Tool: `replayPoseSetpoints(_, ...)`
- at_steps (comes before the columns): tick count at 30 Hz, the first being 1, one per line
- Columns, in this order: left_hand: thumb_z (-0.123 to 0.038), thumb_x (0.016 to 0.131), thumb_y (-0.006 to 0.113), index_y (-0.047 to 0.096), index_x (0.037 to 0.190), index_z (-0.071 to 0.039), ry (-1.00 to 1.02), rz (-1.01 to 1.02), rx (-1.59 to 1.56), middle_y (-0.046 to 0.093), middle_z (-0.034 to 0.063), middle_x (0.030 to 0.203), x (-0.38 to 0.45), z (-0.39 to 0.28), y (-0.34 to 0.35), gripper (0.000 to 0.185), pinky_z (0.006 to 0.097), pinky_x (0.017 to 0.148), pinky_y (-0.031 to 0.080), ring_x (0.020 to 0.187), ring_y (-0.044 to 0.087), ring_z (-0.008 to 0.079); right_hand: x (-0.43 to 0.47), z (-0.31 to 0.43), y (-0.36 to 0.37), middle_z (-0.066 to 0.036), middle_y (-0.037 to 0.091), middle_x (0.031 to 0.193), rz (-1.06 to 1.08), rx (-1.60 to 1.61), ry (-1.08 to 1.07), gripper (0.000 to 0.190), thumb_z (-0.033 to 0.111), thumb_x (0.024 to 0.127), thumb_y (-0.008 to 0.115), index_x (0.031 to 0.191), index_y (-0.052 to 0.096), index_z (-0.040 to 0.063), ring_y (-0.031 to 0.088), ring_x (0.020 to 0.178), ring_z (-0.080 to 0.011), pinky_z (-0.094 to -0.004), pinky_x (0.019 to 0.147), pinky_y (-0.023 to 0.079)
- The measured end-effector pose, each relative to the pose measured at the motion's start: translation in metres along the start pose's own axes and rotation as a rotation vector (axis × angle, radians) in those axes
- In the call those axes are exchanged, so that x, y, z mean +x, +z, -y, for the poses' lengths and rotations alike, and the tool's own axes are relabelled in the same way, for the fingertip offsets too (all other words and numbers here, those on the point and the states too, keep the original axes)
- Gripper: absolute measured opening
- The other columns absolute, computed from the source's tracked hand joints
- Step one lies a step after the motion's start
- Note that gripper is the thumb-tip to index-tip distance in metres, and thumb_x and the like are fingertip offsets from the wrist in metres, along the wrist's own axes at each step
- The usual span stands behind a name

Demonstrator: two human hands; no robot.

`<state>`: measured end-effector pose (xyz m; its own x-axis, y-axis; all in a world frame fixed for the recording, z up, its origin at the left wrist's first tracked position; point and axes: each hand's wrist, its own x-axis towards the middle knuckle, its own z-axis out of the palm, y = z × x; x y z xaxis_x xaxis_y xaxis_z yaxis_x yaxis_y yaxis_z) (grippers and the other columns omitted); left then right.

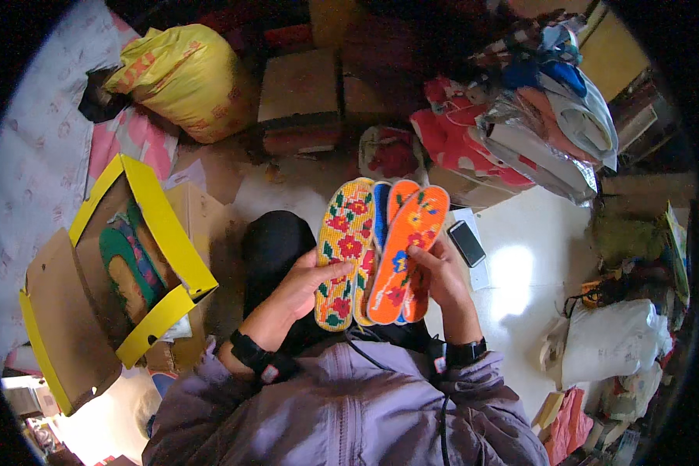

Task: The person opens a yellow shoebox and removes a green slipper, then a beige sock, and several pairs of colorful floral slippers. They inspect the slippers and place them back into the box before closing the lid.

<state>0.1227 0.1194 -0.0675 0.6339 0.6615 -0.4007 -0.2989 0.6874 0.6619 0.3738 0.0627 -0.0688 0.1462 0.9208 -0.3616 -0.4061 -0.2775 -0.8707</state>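
Several embroidered shoe insoles are fanned out upright between my hands, above my lap. My left hand [303, 282] grips a yellow insole with red flowers and green leaves [349, 244] at the left of the fan, thumb across its front. My right hand [442, 271] holds an orange insole with red and blue flowers [413, 233], its thumb on the face. Behind them show parts of another orange insole [401, 192], a blue one [380, 212] and a second yellow one. The fingers behind the insoles are hidden.
At the left an open yellow cardboard box [169, 233] holds green-edged insoles [125, 262]. A smartphone [466, 243] lies on paper on the tiled floor to the right. Beyond are a stuffed yellow plastic bag [192, 81], cardboard boxes [300, 84] and piled bags; a white bag [609, 341] lies at right.
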Motion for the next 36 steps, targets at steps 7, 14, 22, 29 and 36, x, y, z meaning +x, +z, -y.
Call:
replayPoseSetpoints(7, -0.005, 0.087, 0.069, 0.059, 0.122, -0.002, 0.036, -0.075, 0.038, 0.067, 0.0084, 0.117, 0.0, 0.0, 0.009, 0.036, 0.0364, 0.091, 0.052, 0.103, 0.066, 0.0192, -0.006, 0.003, 0.027, -0.007, 0.065, 0.111, 0.127, 0.057, -0.058, 0.036, 0.004, 0.091, 0.064, 0.125, 0.052, 0.002, 0.064, 0.098, -0.0158, -0.0308, 0.086, 0.052)
replayPoseSetpoints(14, -0.007, 0.091, 0.065, 0.058, 0.122, 0.0, 0.132, -0.13, 0.045, 0.066, 0.0085, 0.119, -0.014, -0.012, 0.012, 0.033, 0.0346, 0.093, 0.05, 0.106, 0.064, 0.0177, 0.002, 0.004, 0.033, -0.007, 0.064, 0.116, 0.191, 0.157, -0.019, 0.043, 0.004, 0.09, 0.066, 0.129, 0.049, 0.002, 0.063, 0.104, -0.0172, -0.0316, 0.091, 0.051)
replayPoseSetpoints(22, -0.021, 0.101, 0.05, 0.048, 0.133, 0.002, 0.153, -0.117, -0.084, 0.059, 0.0134, 0.131, -0.022, -0.029, 0.022, 0.04, 0.0422, 0.102, 0.046, 0.118, 0.059, 0.0246, 0.006, 0.001, 0.045, -0.006, 0.065, 0.114, 0.231, 0.129, -0.053, 0.044, -0.002, 0.086, 0.068, 0.126, 0.05, 0.003, 0.065, 0.099, -0.0151, -0.0317, 0.086, 0.053)
replayPoseSetpoints(29, -0.027, 0.102, 0.046, 0.043, 0.138, -0.001, 0.173, -0.003, -0.168, 0.059, 0.0139, 0.129, -0.022, -0.032, 0.017, 0.044, 0.0424, 0.098, 0.049, 0.112, 0.062, 0.0259, 0.006, 0.003, 0.036, -0.007, 0.066, 0.113, 0.223, 0.096, 0.009, 0.045, 0.0, 0.085, 0.07, 0.126, 0.051, 0.002, 0.064, 0.104, -0.0181, -0.0346, 0.091, 0.052)
replayPoseSetpoints(36, -0.033, 0.101, 0.047, 0.041, 0.139, -0.001, 0.164, 0.008, -0.166, 0.057, 0.0148, 0.131, -0.024, -0.038, 0.017, 0.05, 0.0443, 0.098, 0.048, 0.114, 0.06, 0.027, 0.006, 0.0, 0.032, -0.008, 0.066, 0.115, 0.23, 0.159, -0.029, 0.045, 0.0, 0.085, 0.07, 0.126, 0.051, 0.002, 0.065, 0.102, -0.0184, -0.0345, 0.09, 0.052)
